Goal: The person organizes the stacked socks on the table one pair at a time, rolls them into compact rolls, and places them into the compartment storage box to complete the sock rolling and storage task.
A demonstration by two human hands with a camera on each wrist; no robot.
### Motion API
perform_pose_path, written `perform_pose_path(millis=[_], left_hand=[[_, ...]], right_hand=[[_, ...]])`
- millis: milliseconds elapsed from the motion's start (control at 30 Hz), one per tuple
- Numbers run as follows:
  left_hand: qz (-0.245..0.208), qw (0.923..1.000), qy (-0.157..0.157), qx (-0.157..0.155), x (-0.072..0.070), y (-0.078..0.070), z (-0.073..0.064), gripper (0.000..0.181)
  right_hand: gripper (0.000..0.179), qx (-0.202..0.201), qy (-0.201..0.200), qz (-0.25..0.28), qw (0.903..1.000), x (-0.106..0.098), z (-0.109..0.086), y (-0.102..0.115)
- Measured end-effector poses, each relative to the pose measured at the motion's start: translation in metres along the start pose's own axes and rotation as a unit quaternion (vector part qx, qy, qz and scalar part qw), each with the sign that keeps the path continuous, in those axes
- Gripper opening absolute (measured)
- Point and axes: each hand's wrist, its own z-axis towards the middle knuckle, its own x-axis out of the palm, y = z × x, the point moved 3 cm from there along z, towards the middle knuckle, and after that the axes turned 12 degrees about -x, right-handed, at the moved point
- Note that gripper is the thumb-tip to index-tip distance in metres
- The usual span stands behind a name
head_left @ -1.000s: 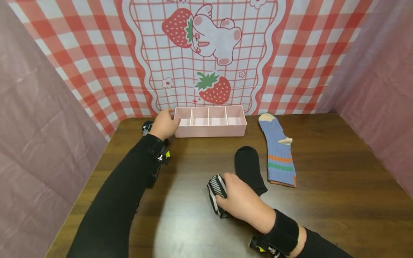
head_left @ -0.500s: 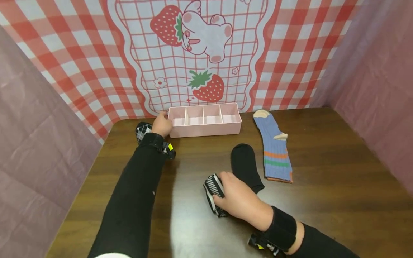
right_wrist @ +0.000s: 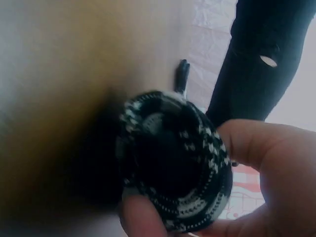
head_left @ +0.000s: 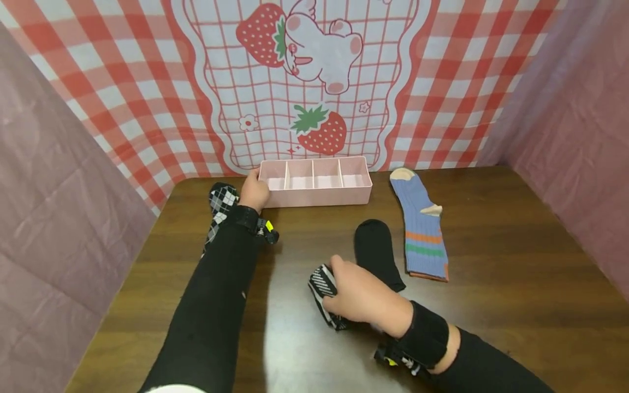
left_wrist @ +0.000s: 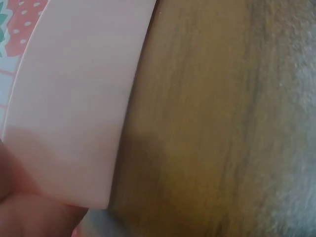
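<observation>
My left hand (head_left: 255,192) grips the left end of a pink storage box (head_left: 318,197) that stands at the back of the table and has several compartments, all bare inside. Its fingers bend round the box's corner in the left wrist view. With thumb and fingers, my right hand (head_left: 358,292) holds a rolled black-and-white patterned sock (head_left: 322,284) low over the table's front middle. The right wrist view shows the roll's coiled end, with the thumb across its edge. A plain black sock (head_left: 377,251) lies flat just beyond the right hand, its cuff end close to the knuckles.
A blue sock (head_left: 423,229) with orange and green stripes lies at the right. On the left, an argyle black-and-white sock (head_left: 219,204) is partly covered by the left sleeve (head_left: 208,311). A red checked cloth (head_left: 457,82) hangs right behind the box.
My left forearm has swung to the right and the hand has settled on the box's end, uncovering more of the argyle sock. The right hand keeps its hold on the rolled sock, nearly still.
</observation>
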Motion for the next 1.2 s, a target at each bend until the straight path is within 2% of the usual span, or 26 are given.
perform_pose_path(millis=[100,200,300,400,500,667,800,867,1033,1200], left_hand=[[0.011,0.9999,0.000,0.000,0.001,-0.001,-0.003,0.065],[0.024,0.9996,-0.013,0.011,0.001,-0.003,-0.007,0.063],[0.031,0.9991,-0.021,0.018,-0.001,-0.003,-0.008,0.058],[0.041,0.9988,-0.020,0.016,-0.001,-0.003,-0.009,0.056],[0.053,0.9983,-0.019,0.014,0.000,0.000,-0.009,0.056],[0.066,0.9975,-0.013,0.022,0.001,0.002,-0.008,0.058],[0.066,0.9976,0.000,0.022,0.001,0.003,-0.009,0.061],[0.071,0.9973,0.000,0.019,-0.001,0.003,-0.009,0.063],[0.079,0.9968,-0.002,0.015,-0.003,0.003,-0.010,0.068],[0.054,0.9983,0.014,0.013,-0.001,0.003,-0.011,0.053]], right_hand=[[0.075,-0.008,0.007,-0.008,0.9999,-0.015,0.014,0.005],[0.073,-0.003,-0.011,0.006,0.9999,-0.036,0.035,0.007],[0.058,0.007,-0.045,0.082,0.9956,-0.053,0.065,0.007],[0.044,0.012,-0.083,0.170,0.9820,-0.062,0.094,0.002],[0.041,0.014,-0.121,0.211,0.9698,-0.067,0.116,0.001],[0.050,0.013,-0.205,0.228,0.9518,-0.077,0.148,0.009],[0.060,0.014,-0.274,0.208,0.9388,-0.081,0.171,0.012],[0.066,0.019,-0.283,0.198,0.9385,-0.081,0.181,0.014],[0.075,0.024,-0.275,0.166,0.9468,-0.081,0.202,0.019],[0.075,0.028,-0.274,0.174,0.9455,-0.078,0.213,0.023]])
